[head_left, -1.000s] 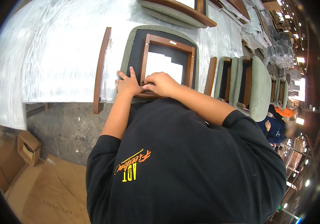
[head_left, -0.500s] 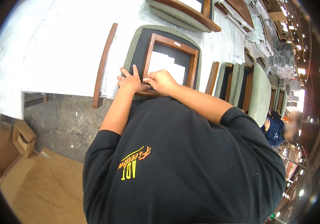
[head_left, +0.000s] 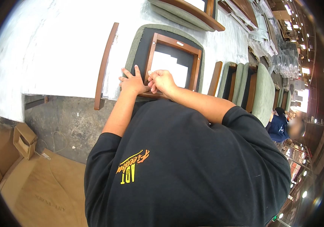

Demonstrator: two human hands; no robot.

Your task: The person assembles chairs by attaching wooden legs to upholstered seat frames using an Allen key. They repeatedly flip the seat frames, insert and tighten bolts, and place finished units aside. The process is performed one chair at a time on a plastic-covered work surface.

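An upholstered chair seat (head_left: 134, 49) in grey-green fabric lies with its black underside up in front of me. A brown wooden frame (head_left: 169, 39) is set on that underside, and a white sheet (head_left: 164, 65) shows inside it. My left hand (head_left: 133, 83) rests with fingers spread on the seat's left edge, its thumb by the frame's near-left corner. Just right of it, my right hand (head_left: 162, 81) is over that same corner, fingers pinched together. Whatever is between its fingertips is too small to make out.
A curved brown wooden rail (head_left: 106, 64) lies left of the seat on the plastic-covered table (head_left: 63, 49). Another seat (head_left: 181, 16) is beyond. Several upright seats (head_left: 263, 92) stand at right, with a person (head_left: 278, 126) past them. Cardboard (head_left: 44, 189) covers the lower-left floor.
My right hand has lifted and turned slightly at the frame's corner, its fingertips now pointing up and left. My left hand stays in place. The person at far right has shifted.
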